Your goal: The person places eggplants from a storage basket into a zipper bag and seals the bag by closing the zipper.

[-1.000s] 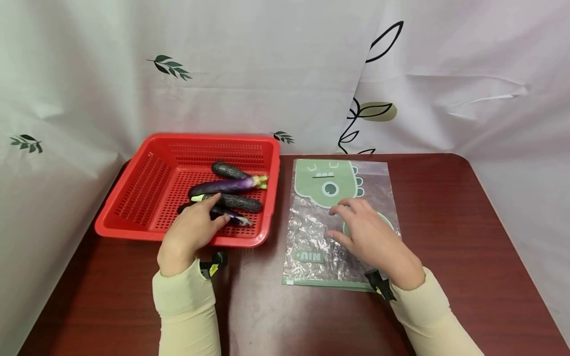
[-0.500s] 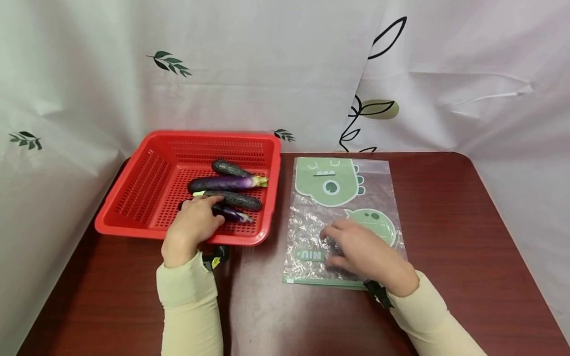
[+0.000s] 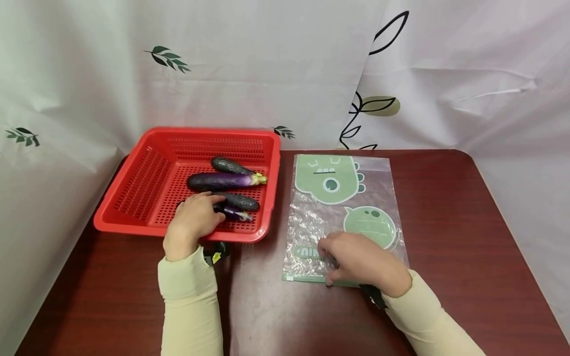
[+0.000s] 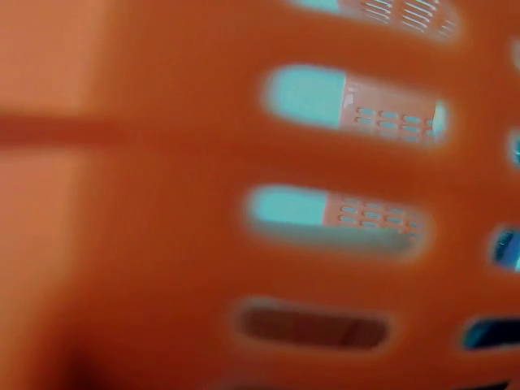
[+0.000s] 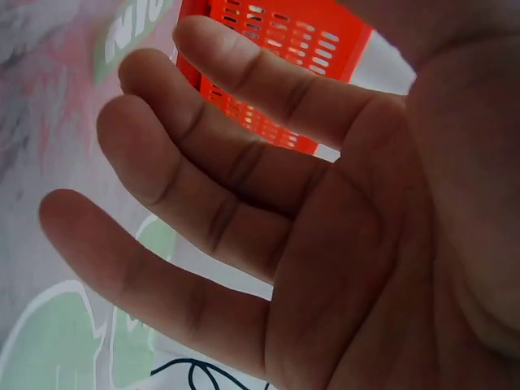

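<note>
My left hand [image 3: 193, 220] reaches over the near rim of a red plastic basket [image 3: 129, 227]. Its thumb and index finger lie on either side of a small purple eggplant [image 3: 238, 214], gripping it; the other fingers are hidden. Just behind is a dark speckled long vegetable [image 3: 242, 201], its left end covered by the hand. Only the blurred basket wall [image 4: 162, 203] fills the left wrist view. Above the zip end of a clear bag [image 3: 307, 217] with green cartoon prints hovers my right hand [image 3: 362, 259]. Its fingers [image 5: 219, 219] are loosely bent and hold nothing.
A larger purple eggplant [image 3: 227, 181] and another dark speckled vegetable [image 3: 228, 165] lie farther back in the basket. Both basket and bag rest on a red-brown table [image 3: 458, 237]. A white leaf-printed curtain [image 3: 249, 64] hangs behind it.
My right hand has moved down the bag toward the zip edge. The left hand has settled lower over the vegetables, covering the light end of the dark speckled one.
</note>
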A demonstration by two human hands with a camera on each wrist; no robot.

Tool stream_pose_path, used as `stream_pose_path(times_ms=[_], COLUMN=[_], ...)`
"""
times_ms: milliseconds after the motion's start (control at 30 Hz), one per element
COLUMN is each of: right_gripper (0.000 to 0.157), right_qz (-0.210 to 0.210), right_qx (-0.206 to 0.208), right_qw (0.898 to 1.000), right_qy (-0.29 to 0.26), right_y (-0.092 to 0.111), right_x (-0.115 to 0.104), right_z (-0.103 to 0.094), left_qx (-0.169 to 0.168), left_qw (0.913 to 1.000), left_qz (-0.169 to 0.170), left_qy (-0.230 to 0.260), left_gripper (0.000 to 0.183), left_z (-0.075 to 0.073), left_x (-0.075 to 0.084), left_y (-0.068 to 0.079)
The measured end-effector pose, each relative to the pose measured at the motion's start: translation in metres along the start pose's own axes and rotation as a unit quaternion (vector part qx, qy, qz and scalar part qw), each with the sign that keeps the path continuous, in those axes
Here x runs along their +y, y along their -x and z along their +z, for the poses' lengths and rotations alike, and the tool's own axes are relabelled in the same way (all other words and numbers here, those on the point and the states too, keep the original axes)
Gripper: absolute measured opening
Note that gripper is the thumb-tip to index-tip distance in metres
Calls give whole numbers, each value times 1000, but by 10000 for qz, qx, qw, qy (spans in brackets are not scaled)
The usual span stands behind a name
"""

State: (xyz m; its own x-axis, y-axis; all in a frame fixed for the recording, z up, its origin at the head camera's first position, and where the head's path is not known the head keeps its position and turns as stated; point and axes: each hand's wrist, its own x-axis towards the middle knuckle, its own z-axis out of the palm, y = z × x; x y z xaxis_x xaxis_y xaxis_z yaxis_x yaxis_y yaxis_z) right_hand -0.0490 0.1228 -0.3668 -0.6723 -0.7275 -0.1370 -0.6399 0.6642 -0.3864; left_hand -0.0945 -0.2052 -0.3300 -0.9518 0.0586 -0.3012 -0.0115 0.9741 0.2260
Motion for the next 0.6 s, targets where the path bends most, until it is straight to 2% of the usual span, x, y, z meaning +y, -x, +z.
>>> stream_pose_path(times_ms=[167,400,600], right_gripper=[46,49,53], right_qz=[-108,101,106], right_qx=[-160,-439,-444], right_qw=[9998,9989,9986], right_qy=[29,103,256], right_y=[0,0,-1], right_x=[-2,-6,-7], right_z=[5,7,12], left_qx=[-52,-14,-98], left_qw=[9999,9993,9988], left_qz=[-75,-310,-440], left_qy=[66,219,172], left_gripper=[47,47,49], left_z=[1,0,-1], left_x=[1,1,1], left_y=[-1,-1,-1])
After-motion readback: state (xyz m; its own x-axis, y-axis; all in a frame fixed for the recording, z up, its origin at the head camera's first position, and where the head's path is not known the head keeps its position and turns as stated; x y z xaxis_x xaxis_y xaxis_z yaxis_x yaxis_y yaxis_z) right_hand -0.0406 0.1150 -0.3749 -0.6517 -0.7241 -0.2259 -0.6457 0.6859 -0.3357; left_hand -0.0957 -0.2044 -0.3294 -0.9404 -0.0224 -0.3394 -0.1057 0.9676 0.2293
